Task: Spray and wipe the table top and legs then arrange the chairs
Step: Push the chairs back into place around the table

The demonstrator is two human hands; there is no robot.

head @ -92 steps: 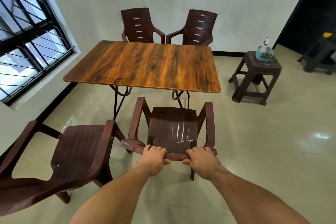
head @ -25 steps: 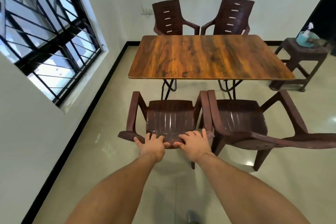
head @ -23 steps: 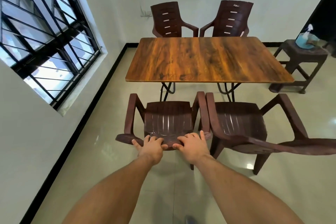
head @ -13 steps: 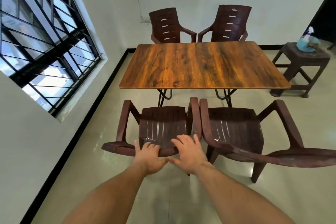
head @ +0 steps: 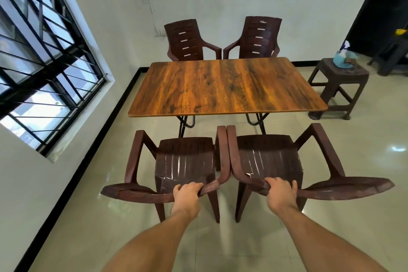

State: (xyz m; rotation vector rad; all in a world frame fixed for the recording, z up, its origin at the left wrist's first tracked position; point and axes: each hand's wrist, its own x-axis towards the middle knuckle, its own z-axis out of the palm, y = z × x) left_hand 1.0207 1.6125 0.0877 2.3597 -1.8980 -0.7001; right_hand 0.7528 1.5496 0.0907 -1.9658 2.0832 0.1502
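Firmly, left hand and right hand around separate chair backs; stool, maybe sprayer.

The left hand grips the backrest top of the near left chair; the right hand grips that of the near right chair. Their inner armrests touch, and both seats face the wooden table's near edge. The far left chair and far right chair stand at its opposite edge.
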